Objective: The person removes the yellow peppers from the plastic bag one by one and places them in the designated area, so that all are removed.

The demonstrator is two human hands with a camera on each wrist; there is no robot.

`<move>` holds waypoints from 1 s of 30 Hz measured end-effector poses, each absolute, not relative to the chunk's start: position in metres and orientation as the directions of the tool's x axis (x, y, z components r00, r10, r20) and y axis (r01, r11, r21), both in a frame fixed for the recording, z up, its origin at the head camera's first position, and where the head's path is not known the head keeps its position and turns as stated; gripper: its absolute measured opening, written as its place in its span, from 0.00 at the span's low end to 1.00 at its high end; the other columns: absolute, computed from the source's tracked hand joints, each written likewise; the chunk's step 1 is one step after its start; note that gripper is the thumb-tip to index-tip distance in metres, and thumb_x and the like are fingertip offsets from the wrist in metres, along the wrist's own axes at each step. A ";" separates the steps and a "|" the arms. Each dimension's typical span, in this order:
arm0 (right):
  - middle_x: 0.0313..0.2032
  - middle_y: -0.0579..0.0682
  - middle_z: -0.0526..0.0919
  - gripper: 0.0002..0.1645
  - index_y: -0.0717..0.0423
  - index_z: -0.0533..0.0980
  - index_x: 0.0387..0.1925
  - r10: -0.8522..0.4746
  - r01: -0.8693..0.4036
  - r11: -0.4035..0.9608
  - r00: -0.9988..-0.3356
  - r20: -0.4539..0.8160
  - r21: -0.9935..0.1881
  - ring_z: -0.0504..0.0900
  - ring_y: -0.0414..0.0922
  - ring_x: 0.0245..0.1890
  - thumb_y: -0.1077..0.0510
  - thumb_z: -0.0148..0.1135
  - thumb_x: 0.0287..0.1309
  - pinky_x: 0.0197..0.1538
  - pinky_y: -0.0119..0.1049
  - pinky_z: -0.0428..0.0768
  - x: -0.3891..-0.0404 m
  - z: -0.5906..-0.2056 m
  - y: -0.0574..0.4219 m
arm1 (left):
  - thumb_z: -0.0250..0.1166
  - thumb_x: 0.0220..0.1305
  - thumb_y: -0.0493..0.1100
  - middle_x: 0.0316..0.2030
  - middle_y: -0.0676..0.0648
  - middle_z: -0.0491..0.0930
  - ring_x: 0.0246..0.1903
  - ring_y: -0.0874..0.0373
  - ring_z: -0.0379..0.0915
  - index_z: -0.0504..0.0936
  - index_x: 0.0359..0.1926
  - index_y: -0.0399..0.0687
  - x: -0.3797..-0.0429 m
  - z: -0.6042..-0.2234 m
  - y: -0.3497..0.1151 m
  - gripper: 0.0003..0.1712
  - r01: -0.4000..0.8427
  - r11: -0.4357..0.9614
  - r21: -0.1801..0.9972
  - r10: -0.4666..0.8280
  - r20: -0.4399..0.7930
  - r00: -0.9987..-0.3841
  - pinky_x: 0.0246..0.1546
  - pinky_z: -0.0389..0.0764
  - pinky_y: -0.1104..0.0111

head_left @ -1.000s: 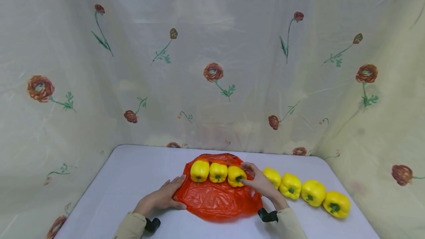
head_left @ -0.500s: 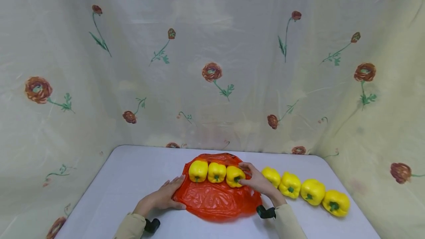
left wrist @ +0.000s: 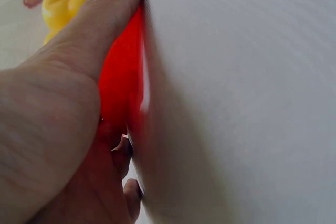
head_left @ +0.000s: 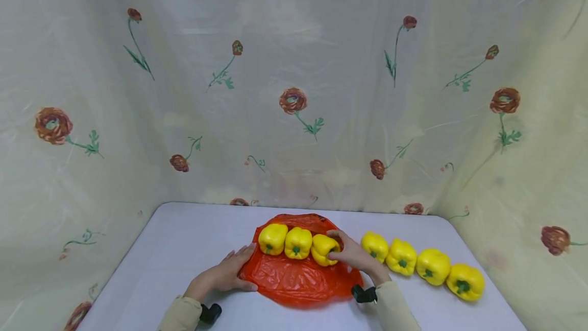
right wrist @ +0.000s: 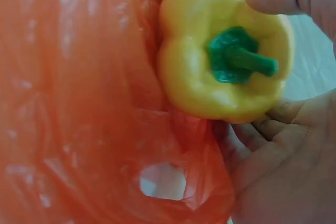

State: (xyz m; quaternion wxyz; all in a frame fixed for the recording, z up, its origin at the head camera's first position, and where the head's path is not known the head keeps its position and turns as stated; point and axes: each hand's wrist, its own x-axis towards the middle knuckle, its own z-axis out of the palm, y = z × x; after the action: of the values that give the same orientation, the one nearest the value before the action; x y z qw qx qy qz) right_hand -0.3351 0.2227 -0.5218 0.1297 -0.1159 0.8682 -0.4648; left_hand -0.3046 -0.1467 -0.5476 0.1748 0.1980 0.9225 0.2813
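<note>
A red plastic bag (head_left: 294,282) lies flat on the table, three yellow bell peppers in a row on its far half. My right hand (head_left: 357,257) holds the rightmost yellow bell pepper (head_left: 321,250), thumb on its near side and fingers round its right. In the right wrist view this pepper's green stem (right wrist: 247,60) points toward the hand. Left of it sit the middle pepper (head_left: 298,242) and the left one (head_left: 273,239). My left hand (head_left: 225,273) rests at the bag's left edge with fingers extended; its thumb (left wrist: 86,32) lies along the red plastic.
Several more yellow bell peppers (head_left: 433,266) stand in a slanting row on the white table (head_left: 193,239), right of the bag. A flower-printed curtain (head_left: 294,167) encloses the table at the back and sides. One of the bag's holes (right wrist: 163,181) shows near the right hand.
My right hand has shifted the rightmost pepper slightly left and nearer to me. The other two peppers on the bag have also moved a little left. My left hand stays put.
</note>
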 end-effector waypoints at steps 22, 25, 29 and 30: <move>0.63 0.57 0.65 0.46 0.49 0.58 0.68 -0.409 -0.020 0.561 -0.876 -0.256 -0.828 0.68 0.52 0.53 0.50 0.70 0.50 0.40 0.37 0.77 -0.332 -0.527 0.225 | 0.70 0.49 0.67 0.75 0.44 0.51 0.75 0.44 0.43 0.48 0.76 0.44 -0.305 -0.551 -0.147 0.63 0.263 0.775 0.574 0.454 -0.216 -0.865 0.73 0.43 0.43; 0.62 0.55 0.67 0.46 0.51 0.58 0.68 -0.401 -0.016 0.540 -0.884 -0.240 -0.841 0.68 0.51 0.55 0.51 0.70 0.50 0.50 0.44 0.77 -0.333 -0.533 0.224 | 0.70 0.49 0.67 0.75 0.44 0.51 0.75 0.44 0.43 0.48 0.76 0.44 -0.304 -0.550 -0.147 0.63 0.263 0.774 0.576 0.453 -0.215 -0.865 0.73 0.43 0.44; 0.60 0.54 0.70 0.44 0.53 0.60 0.66 -0.372 -0.020 0.528 -0.904 -0.211 -0.849 0.69 0.51 0.55 0.51 0.70 0.50 0.59 0.52 0.74 -0.333 -0.538 0.223 | 0.69 0.49 0.67 0.75 0.44 0.51 0.75 0.45 0.43 0.47 0.76 0.45 -0.304 -0.548 -0.146 0.63 0.266 0.773 0.576 0.455 -0.211 -0.865 0.73 0.43 0.44; 0.60 0.54 0.70 0.44 0.53 0.60 0.66 -0.367 -0.021 0.525 -0.908 -0.204 -0.851 0.70 0.51 0.55 0.51 0.70 0.50 0.60 0.53 0.74 -0.332 -0.539 0.223 | 0.69 0.49 0.67 0.75 0.44 0.51 0.75 0.44 0.43 0.48 0.76 0.44 -0.304 -0.548 -0.146 0.63 0.267 0.773 0.576 0.456 -0.210 -0.865 0.73 0.43 0.44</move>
State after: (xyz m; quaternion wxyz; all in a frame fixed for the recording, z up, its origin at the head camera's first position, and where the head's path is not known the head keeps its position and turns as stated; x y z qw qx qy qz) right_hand -0.3323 0.2231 -0.5389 0.1825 -0.1138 0.8540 -0.4738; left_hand -0.3037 -0.1464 -0.5482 0.1714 0.1952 0.9257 0.2749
